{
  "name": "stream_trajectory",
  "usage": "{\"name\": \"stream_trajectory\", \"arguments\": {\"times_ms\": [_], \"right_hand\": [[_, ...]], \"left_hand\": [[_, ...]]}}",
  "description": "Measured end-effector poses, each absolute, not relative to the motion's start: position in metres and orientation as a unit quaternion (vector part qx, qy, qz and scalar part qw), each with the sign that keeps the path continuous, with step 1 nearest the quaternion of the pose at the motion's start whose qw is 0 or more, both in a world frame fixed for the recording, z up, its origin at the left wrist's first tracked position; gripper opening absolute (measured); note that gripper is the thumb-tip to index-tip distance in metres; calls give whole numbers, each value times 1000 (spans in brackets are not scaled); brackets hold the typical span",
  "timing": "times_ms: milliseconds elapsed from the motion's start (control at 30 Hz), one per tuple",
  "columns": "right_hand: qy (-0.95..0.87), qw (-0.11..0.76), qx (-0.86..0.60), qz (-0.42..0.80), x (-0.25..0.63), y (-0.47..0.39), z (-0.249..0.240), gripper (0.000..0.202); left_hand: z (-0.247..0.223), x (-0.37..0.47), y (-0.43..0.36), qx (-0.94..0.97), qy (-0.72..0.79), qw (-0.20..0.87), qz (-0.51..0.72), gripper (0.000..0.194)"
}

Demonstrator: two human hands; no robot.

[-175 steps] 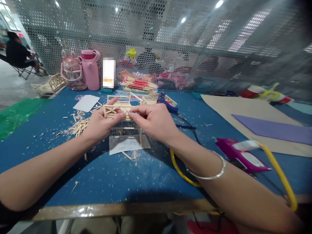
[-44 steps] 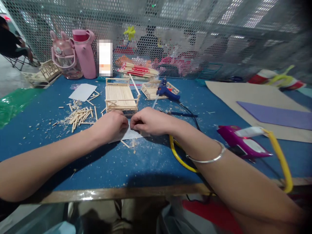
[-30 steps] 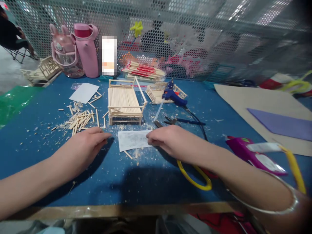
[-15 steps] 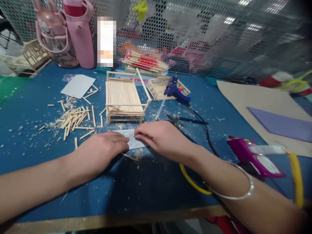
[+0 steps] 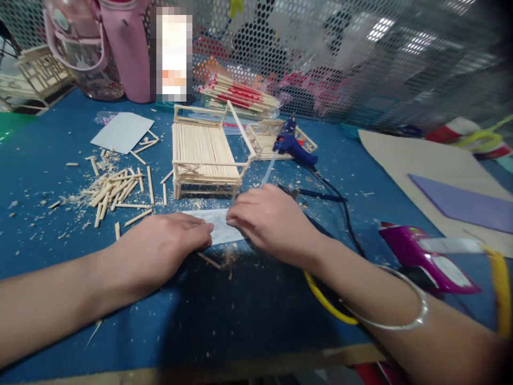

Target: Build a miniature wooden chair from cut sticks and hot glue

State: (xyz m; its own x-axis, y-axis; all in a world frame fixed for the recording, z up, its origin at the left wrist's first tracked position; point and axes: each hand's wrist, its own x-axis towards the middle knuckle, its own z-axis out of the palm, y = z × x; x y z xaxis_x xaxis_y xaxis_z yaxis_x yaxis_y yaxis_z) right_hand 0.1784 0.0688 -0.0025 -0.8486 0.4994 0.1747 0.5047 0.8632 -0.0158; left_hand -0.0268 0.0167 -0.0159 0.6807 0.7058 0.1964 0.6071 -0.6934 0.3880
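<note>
A small pale blue-white sheet (image 5: 219, 225), like paper or thin cloth, lies on the blue table between my hands. My left hand (image 5: 170, 240) is closed on its left end, thumb and fingers together. On the right end, my right hand (image 5: 269, 222) pinches the sheet, with the fingertips partly hidden behind the knuckles. Just beyond stands a miniature bed-like frame of thin wooden sticks (image 5: 206, 149). A blue glue gun (image 5: 294, 144) with a clear glue stick rests behind my right hand, against a smaller stick-built piece (image 5: 264, 141).
Cut stick pieces (image 5: 116, 190) and sawdust lie scattered at left, below a pale card (image 5: 123, 132). Dark-handled pliers (image 5: 320, 195) and the glue gun's cord lie to the right, near a purple packet (image 5: 428, 259). Pink bottles (image 5: 130, 53) and bundled sticks (image 5: 240, 96) stand or lie behind.
The view has shifted slightly. Both hands stay on the sheet; my right hand sits a little farther right from my left, with slightly more of the sheet showing between them.
</note>
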Motion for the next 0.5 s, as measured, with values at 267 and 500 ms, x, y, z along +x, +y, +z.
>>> {"name": "stream_trajectory", "arguments": {"times_ms": [267,500], "right_hand": [[-961,105,-253,-23,176,62,-4,26],[-953,96,-276,-78,177,63,-4,25]], "left_hand": [[-19,-27,16,903,364,141,178,27],[-19,-29,15,902,385,130,149,28]]}}
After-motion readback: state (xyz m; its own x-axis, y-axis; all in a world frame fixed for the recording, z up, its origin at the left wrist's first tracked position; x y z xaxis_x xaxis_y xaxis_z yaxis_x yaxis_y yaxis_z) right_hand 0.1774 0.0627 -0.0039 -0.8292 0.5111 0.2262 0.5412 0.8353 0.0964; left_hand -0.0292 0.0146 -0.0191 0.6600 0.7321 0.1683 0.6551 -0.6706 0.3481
